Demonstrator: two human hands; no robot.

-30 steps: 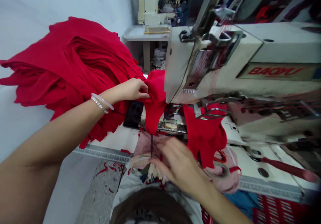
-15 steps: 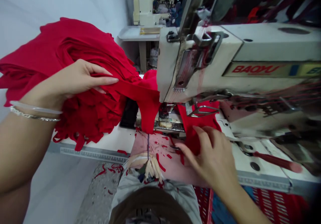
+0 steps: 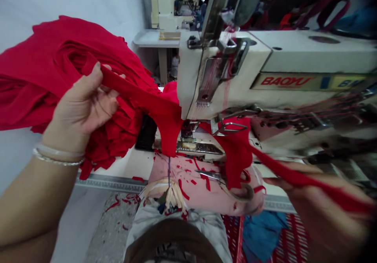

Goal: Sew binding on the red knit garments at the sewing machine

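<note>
My left hand (image 3: 85,102) is closed on the left end of a red fabric piece (image 3: 160,113), pinching it between thumb and fingers in front of a big pile of red fabric (image 3: 47,66). The piece runs under the head of the white BAOQYU sewing machine (image 3: 265,78). My right hand (image 3: 318,200), blurred at the lower right, grips the other red strip end (image 3: 282,172) and holds it taut away from the needle area (image 3: 191,137).
A pink cloth (image 3: 203,192) with red scraps and small scissors (image 3: 212,174) lies at the table's front edge. A second sewing machine (image 3: 173,3) stands on a table behind. A red crate (image 3: 271,239) with blue cloth sits below right.
My left hand has closed on the red piece and lifted it. My right hand left the cloth below the needle and pulled the red strip out to the right.
</note>
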